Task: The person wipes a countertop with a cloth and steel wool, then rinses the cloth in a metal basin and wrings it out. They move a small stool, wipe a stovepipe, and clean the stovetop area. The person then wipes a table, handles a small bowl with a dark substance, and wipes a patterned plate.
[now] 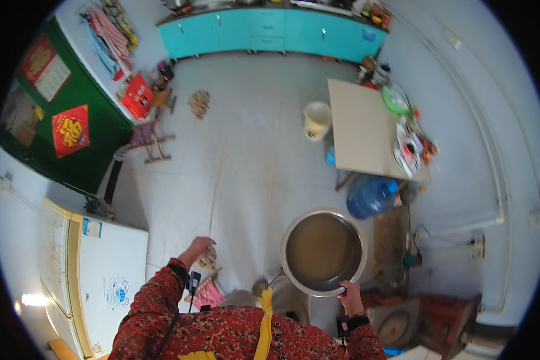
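My right hand (351,297) grips the near rim of a round stainless steel basin (284,254), with the thumb over the edge. Murky brownish liquid (321,245) fills part of the basin, and its surface looks fairly level. Off to the left, my left hand (201,246) is stretched out over the floor with its fingers bent. Just below it shows a crumpled beige bundle (208,259), perhaps a rag; whether the fingers touch or hold it is unclear. Beside that lies a pink patterned thing (207,292), partly hidden by my sleeve.
Another beige bundle (199,103) lies farther off on the tiled floor (247,148). A cream bucket (317,121) stands by a board-topped table (364,130). A blue water jug (371,198) lies past the basin. At left are a folding stool (148,139) and a white refrigerator (112,252); turquoise cabinets (234,31) line the back.
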Motion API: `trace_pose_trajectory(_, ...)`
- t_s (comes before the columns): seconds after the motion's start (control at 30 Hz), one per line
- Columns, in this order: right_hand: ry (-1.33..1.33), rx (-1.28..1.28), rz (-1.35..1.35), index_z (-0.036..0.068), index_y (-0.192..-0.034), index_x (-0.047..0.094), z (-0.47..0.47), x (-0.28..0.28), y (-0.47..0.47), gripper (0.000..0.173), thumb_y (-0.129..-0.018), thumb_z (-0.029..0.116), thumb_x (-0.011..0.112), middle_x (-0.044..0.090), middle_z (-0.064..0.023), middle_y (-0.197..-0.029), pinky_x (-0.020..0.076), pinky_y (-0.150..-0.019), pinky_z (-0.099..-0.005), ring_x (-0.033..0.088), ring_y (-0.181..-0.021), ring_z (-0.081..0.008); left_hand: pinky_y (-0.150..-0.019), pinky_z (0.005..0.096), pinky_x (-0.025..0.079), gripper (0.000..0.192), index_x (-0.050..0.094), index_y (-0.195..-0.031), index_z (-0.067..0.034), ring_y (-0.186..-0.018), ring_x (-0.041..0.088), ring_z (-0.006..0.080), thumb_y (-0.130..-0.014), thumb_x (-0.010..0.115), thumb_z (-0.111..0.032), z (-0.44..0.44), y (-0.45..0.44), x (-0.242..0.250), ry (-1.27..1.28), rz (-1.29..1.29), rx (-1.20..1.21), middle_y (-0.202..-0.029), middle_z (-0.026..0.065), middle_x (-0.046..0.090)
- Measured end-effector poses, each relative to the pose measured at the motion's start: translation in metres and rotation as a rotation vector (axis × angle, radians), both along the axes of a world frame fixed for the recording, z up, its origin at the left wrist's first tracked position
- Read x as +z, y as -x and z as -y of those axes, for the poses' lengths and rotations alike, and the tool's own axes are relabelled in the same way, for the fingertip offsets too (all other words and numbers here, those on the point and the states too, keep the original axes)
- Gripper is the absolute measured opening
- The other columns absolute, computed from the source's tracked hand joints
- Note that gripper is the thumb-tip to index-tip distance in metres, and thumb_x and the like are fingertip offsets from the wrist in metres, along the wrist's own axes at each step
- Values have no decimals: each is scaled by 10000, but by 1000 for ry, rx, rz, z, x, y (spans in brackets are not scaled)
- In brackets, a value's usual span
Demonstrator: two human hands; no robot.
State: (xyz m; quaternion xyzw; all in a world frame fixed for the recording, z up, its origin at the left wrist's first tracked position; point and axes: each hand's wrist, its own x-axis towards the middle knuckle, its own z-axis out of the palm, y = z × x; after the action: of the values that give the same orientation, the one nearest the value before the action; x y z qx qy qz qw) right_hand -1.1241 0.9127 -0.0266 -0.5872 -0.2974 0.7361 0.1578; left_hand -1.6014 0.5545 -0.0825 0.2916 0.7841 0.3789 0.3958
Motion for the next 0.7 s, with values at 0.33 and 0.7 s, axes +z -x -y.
trace_pose_trajectory(0.33, 33, 129, -5, -40, -714, 576, -147, -126, 187, 75, -724, 18, 623, 549, -96, -601, 417, -345, -322, 538, -453, -209, -610, 282, 482, 195, 688, -895, 4, -680, 583, 135, -852, 573, -147, -56, 57, 32, 261, 338, 563, -748, 52, 626)
trace_pose_trajectory(0.7, 86, 76, 52, -15, -988, 444, -206, -286, 303, 353, -718, 32, 666, 552, -114, -766, 454, -403, -333, 566, -583, -210, -741, 282, 468, 226, 691, -947, -2, -800, 570, 120, -856, 565, -166, -113, 119, -68, 445, 260, 516, -824, 36, 646)
